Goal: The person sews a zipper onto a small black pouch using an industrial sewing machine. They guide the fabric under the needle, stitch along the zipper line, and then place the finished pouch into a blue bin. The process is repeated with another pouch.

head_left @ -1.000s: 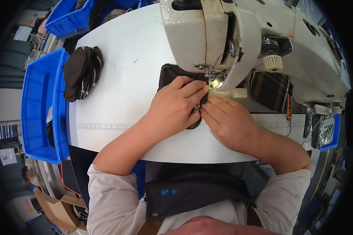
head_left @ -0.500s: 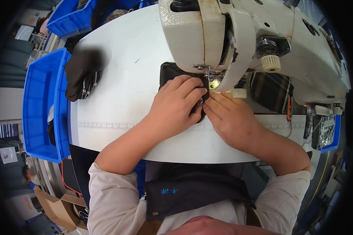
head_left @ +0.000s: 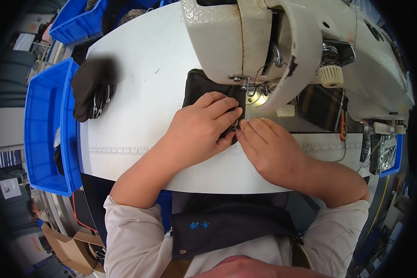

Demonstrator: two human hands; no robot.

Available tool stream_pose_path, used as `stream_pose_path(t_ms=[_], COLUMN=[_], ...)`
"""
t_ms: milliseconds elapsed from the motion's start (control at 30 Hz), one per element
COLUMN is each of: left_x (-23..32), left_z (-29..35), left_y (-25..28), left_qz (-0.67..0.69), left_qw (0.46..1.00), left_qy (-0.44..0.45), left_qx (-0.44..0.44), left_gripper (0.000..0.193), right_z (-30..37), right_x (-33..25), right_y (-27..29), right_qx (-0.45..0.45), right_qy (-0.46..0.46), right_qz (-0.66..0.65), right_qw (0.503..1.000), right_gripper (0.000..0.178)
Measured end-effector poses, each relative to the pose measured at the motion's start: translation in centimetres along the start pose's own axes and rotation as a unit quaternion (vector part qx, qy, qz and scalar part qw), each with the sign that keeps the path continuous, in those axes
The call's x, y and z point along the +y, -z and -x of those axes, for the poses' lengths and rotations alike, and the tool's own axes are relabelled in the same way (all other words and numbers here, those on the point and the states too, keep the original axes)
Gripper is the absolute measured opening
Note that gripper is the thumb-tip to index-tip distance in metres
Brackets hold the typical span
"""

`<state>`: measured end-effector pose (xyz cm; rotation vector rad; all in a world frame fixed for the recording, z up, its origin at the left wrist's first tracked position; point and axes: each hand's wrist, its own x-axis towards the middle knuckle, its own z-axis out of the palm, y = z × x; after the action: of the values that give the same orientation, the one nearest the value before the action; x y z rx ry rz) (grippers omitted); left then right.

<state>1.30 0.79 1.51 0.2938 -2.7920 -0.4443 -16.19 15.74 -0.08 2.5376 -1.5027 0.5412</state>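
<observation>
Currently, dark fabric piece (head_left: 203, 87) is laid on white table (head_left: 143, 102), by the head of sewing machine (head_left: 217, 46). Cloth is pressed down by left hand (head_left: 199, 125); grip under the palm is hidden, can't be told. Near edge is pinched at the fingertips of right hand (head_left: 269, 147), beside small metal part (head_left: 236, 123). Ruler scale (head_left: 120, 149) is printed across the table. Dark pieces (head_left: 85, 88) are piled by blue bin (head_left: 46, 125). Blue characters (head_left: 199, 225) are borne on dark apron (head_left: 241, 234)
</observation>
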Motion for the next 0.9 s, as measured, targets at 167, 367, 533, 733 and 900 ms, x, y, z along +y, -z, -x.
stream_pose_path(t_ms=[167,367,533,733,900], left_x=[0.5,0.0,-0.9,-1.6,-3.2], left_z=[0.2,-0.1,-0.5,-0.6,0.0], left_y=[-0.2,-0.8,-1.1,0.4,-1.0], left_qz=[-0.007,-0.022,-0.025,0.096,0.141], left_qw=[1.0,1.0,0.999,0.995,0.988], left_qy=[0.007,0.0,0.021,0.026,0.054], left_qx=[-0.003,0.017,0.021,0.0,0.025], left_gripper=[0.047,0.045,0.047,0.04,0.036], right_z=[0.0,-0.1,-0.1,-0.1,-0.2], right_x=[0.2,0.6,1.4,1.5,1.4], right_y=[0.4,-0.3,-1.1,-0.5,-0.9], right_qx=[-0.002,0.024,0.026,0.015,0.04], right_qy=[0.003,-0.024,-0.053,-0.07,-0.04], right_qz=[-0.001,0.002,-0.021,-0.024,-0.008], right_qw=[1.0,0.999,0.998,0.997,0.998], right_gripper=[0.038,0.029,0.028,0.031,0.034])
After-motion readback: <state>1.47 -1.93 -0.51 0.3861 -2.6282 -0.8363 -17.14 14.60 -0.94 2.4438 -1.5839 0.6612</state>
